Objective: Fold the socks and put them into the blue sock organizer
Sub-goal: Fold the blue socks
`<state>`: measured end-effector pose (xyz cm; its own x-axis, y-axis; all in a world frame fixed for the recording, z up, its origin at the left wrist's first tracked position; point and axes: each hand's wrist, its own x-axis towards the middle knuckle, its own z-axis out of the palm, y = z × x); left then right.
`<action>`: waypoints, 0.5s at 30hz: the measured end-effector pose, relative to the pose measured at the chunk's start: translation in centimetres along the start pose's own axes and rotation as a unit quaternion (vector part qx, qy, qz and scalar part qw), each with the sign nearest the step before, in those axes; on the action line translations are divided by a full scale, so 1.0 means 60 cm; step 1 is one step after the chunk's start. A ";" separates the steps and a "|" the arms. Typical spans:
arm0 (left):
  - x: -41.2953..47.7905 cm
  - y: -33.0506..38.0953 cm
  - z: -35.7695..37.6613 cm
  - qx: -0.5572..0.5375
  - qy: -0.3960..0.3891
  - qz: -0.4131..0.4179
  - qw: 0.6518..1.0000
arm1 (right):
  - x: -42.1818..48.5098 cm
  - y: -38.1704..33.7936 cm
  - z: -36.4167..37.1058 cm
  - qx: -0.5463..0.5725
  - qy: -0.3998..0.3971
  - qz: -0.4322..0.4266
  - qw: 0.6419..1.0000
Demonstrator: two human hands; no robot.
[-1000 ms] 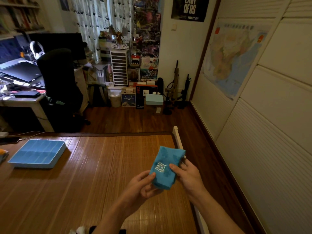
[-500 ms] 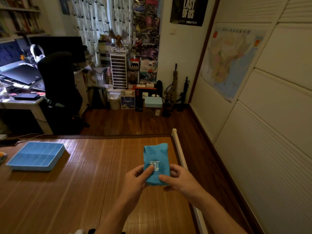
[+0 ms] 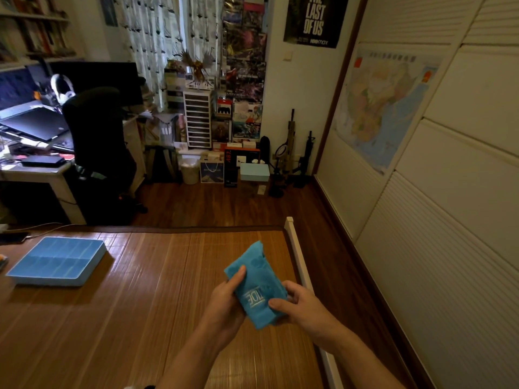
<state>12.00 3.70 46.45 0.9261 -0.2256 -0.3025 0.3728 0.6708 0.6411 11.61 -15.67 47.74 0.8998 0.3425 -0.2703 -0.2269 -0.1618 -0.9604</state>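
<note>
The left hand [image 3: 227, 300] and right hand [image 3: 302, 307] both grip a blue sock [image 3: 254, 287], apparently folded, held off the surface [image 3: 157, 290]. It is well to the right of the blue sock organizer [image 3: 50, 280].

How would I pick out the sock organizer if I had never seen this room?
Start at the wide brown bamboo-slat surface in the foreground. Near its far left corner lies the sock organizer, a shallow pale blue tray. Its grid of open compartments sets it apart from the soft turquoise sock held up on the right.
</note>
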 end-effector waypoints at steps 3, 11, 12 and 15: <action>0.009 -0.001 -0.006 -0.044 0.043 0.018 0.998 | 0.005 0.000 -0.008 0.025 0.057 -0.020 0.998; 0.015 0.010 -0.028 -0.046 -0.009 -0.071 0.996 | 0.030 -0.009 -0.034 0.162 0.146 -0.006 0.976; 0.014 0.012 -0.026 -0.002 -0.012 -0.085 0.996 | 0.029 -0.008 -0.037 0.160 0.125 -0.003 0.979; 0.019 0.008 -0.020 0.088 -0.006 -0.088 0.992 | 0.032 -0.005 -0.043 0.146 0.083 0.008 0.986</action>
<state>13.16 4.62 45.55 0.8457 -0.3371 -0.4137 0.5326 0.4861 0.6929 14.38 -17.37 47.67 0.9386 0.1818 -0.2932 -0.3164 0.1149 -0.9416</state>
